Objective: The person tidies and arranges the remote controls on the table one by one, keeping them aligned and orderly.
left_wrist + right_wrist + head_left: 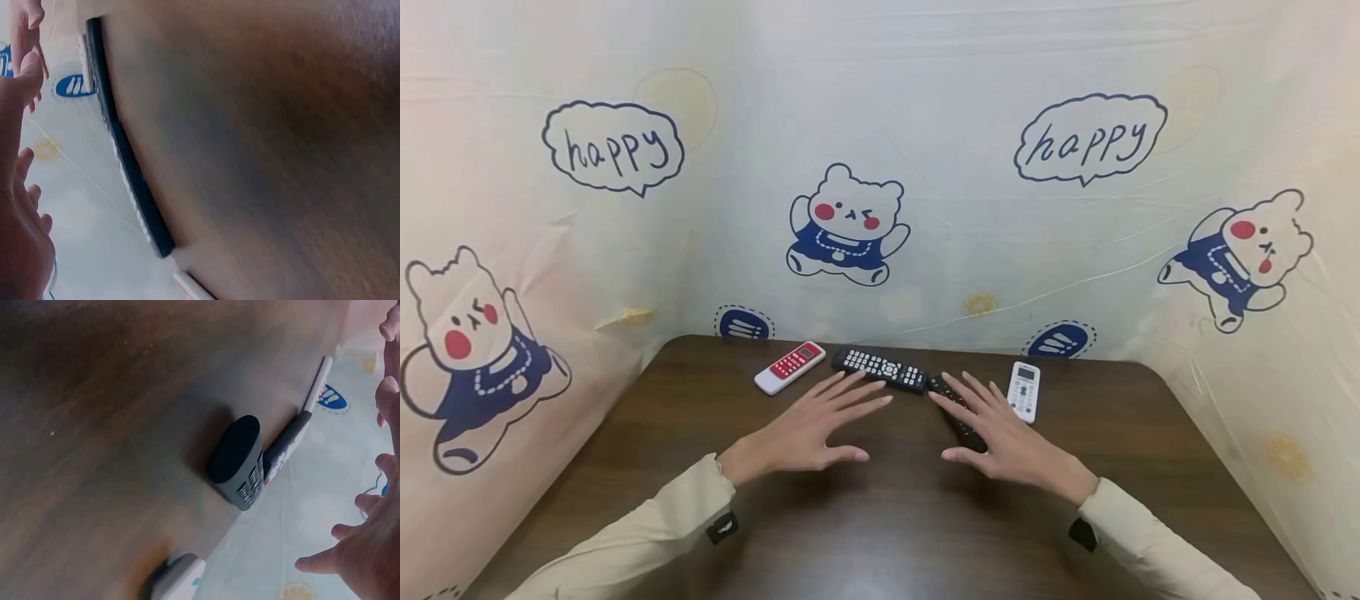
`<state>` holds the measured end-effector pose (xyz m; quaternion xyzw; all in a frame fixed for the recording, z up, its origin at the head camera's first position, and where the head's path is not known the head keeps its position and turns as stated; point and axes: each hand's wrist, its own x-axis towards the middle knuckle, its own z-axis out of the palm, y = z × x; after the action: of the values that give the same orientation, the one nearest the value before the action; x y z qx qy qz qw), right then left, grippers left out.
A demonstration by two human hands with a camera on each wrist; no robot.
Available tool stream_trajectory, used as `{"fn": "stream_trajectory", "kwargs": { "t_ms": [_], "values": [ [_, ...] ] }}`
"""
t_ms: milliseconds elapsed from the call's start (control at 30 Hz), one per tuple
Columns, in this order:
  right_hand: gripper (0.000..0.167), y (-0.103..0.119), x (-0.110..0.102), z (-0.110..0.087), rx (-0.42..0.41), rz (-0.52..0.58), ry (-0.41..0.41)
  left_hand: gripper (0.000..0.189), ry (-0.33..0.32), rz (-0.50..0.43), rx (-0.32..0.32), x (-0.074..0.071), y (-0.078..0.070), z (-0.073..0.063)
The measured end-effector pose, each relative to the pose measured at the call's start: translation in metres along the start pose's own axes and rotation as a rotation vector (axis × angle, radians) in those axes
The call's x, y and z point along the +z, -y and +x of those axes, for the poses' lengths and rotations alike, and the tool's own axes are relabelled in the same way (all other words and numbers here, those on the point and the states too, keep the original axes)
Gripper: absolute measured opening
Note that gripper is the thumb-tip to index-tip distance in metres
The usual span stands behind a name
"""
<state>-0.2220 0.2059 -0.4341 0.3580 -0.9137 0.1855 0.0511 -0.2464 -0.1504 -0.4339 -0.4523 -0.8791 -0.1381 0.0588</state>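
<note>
Both hands hover above the table with fingers spread, and neither holds anything. In the head view the left hand (805,425) is nearest a black remote control (880,368) with white buttons, its fingertips just in front of it. A red-and-white remote control (790,367) lies beyond that hand to the left. The right hand (1007,433) partly hides a second black remote control (967,433) lying slanted beneath it. Just past the right fingers is a white remote control (1024,390) with a small screen. Both wrist views show a gap between hand and tabletop.
The dark wooden table (880,525) has rounded far corners. A pale curtain (955,100) printed with bears and the word "happy" stands behind it and along both sides. Black straps or devices (723,527) sit under both wrists.
</note>
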Motion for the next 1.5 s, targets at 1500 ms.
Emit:
{"fn": "stream_trajectory", "kwargs": {
  "t_ms": [1500],
  "values": [
    [0.06,-0.06,0.009,0.014,0.255,0.148,-0.065,0.061,-0.116,-0.202,-0.441,-0.009,0.107,-0.016]
  ]
}}
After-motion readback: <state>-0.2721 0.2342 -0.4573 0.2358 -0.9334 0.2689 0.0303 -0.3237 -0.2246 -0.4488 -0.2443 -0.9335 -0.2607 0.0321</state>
